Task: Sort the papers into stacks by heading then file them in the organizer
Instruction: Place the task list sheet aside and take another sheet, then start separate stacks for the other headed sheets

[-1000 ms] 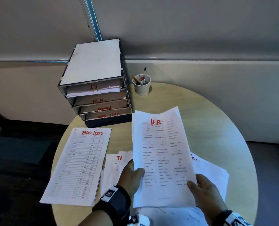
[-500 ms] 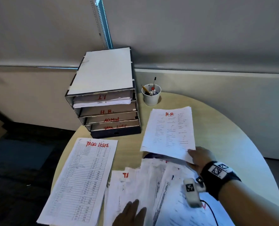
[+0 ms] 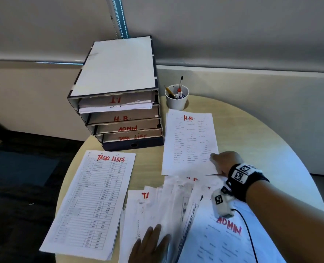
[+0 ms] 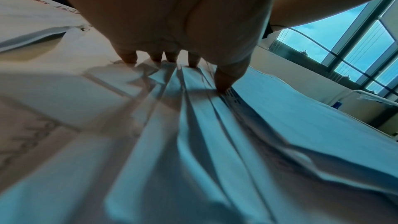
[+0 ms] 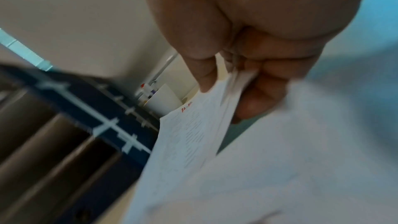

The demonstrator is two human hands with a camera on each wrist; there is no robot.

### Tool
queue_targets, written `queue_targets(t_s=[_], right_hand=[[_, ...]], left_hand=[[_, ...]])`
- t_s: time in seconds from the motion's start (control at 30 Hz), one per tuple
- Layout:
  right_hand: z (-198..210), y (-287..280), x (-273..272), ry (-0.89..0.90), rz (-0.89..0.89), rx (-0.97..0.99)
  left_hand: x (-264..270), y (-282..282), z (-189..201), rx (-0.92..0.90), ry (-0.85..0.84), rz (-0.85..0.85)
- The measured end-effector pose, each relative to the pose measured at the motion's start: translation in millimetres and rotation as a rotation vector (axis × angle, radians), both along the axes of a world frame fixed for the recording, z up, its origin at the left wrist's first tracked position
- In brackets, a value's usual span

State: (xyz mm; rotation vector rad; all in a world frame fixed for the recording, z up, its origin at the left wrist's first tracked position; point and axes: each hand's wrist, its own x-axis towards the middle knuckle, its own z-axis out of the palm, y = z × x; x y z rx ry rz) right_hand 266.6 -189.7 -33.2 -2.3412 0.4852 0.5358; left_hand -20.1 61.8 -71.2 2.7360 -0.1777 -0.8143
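Since the earlier frame the H.R. sheet (image 3: 189,143) has travelled up the frame and now lies on the counter (image 3: 252,141) beside the organizer (image 3: 117,103), centre right. The right hand (image 3: 223,162) pinches its lower right corner between thumb and fingers. The sheet looks light, limp and easily creased, so an edge or corner seems the best place to grip. At bottom centre the left hand (image 3: 149,243) rests flat, fingers spread, on the unsorted papers (image 3: 176,202).
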Motion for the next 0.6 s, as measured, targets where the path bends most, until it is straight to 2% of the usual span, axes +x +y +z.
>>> queue_targets(t_s=[0.1, 0.13, 0.2, 0.27, 0.37, 0.47, 0.53, 0.6], right_hand=[[33, -22, -18, -0.206, 0.058, -0.247], [42, -34, -33, -0.272, 0.026, -0.239], [49, -57, -66, -0.323, -0.035, -0.199], [43, -85, -119, -0.206, -0.016, -0.2], [24, -107, -206, -0.027, 0.107, -0.248], [-3, -109, -274, 0.085, 0.148, -0.253], [-17, -100, -298, 0.053, 0.199, -0.247], [-24, -95, -310, 0.002, 0.267, -0.292]], left_hand=[[1, -5, 14, 0.012, -0.012, -0.05], [-4, -10, 17, -0.038, 0.056, -0.031], [-3, -18, 27, 0.008, 0.07, 0.043], [0, -35, 35, 0.036, -0.063, 0.119], [20, -67, 47, -0.091, -0.233, 0.18], [41, -105, 44, -0.092, -0.134, 0.193], [49, -120, 39, -0.035, -0.051, 0.277], [51, -128, 33, -0.068, -0.03, 0.394]])
